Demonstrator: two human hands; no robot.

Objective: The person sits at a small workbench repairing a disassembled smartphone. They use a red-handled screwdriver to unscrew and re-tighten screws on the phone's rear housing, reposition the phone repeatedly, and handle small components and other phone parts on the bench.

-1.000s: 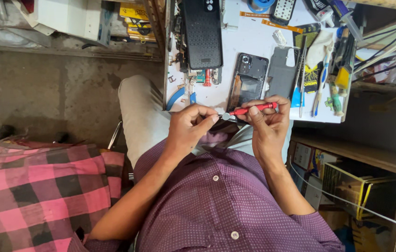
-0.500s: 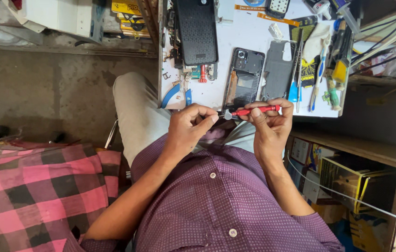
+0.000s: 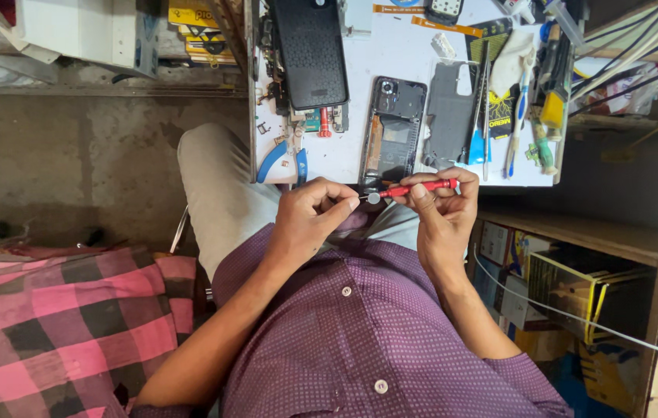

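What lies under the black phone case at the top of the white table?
The ridged black phone case lies on the white table. Small circuit parts and a red piece poke out below its lower edge. Whatever sits directly beneath the case is covered.

A small white table (image 3: 379, 54) carried the things. Near its middle lay an opened phone (image 3: 392, 128), its inside showing; this phone is the landmark here. Left of the phone lay a black cover (image 3: 310, 50), and just below that cover a small circuit board (image 3: 321, 120). Further left of the phone, at the table edge, lay a blue curved strip (image 3: 273, 161). Just right of the phone lay a grey back panel (image 3: 448, 116). Right of that panel were tweezers (image 3: 485, 108), a white cloth (image 3: 511, 62) and a toothbrush (image 3: 518, 116). Above the phone lay an orange strip (image 3: 445, 26).
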